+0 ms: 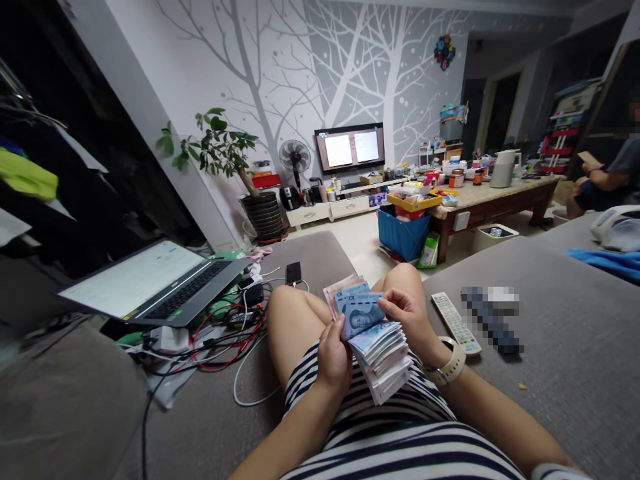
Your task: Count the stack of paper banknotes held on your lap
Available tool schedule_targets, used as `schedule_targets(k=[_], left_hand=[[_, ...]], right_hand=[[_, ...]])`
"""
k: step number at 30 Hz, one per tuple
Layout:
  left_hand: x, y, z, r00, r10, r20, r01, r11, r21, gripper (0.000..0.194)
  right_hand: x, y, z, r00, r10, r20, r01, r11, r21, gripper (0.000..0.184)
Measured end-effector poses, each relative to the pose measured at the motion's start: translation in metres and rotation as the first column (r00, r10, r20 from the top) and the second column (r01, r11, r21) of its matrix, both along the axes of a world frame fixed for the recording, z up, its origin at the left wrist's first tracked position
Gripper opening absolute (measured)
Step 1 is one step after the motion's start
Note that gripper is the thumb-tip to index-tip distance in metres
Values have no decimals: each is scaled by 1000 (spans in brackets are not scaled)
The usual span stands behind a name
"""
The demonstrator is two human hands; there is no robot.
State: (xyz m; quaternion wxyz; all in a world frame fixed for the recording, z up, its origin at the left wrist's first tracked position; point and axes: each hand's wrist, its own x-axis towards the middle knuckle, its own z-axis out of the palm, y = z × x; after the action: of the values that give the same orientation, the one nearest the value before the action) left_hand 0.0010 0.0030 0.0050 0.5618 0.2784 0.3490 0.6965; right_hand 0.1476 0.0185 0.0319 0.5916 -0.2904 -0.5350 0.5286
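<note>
A thick stack of banknotes (383, 357) rests over my lap, blue and pink notes fanned at the top. My left hand (334, 360) is closed around the stack's left side, thumb pressed on a blue note. My right hand (407, 312) pinches the top notes at their upper right corner; a pale watch sits on that wrist. Both hands are above my bare knees, and I sit on a grey sofa (565, 347) in a striped garment.
An open laptop (155, 280) and tangled cables (225, 333) lie left, a phone (293, 272) beside them. A white remote (456, 323) lies right of my knee. Ahead stand a cluttered low table (500, 193), blue bin (403, 233), TV and plant. Another person sits far right.
</note>
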Motion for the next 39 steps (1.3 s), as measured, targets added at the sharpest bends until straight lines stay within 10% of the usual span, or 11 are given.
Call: schedule_targets(k=[39], left_hand=[[3, -7, 12, 992, -130, -3, 130, 990, 47, 46]], right_hand=[[-1, 1, -1, 999, -49, -14, 49, 999, 5, 42]])
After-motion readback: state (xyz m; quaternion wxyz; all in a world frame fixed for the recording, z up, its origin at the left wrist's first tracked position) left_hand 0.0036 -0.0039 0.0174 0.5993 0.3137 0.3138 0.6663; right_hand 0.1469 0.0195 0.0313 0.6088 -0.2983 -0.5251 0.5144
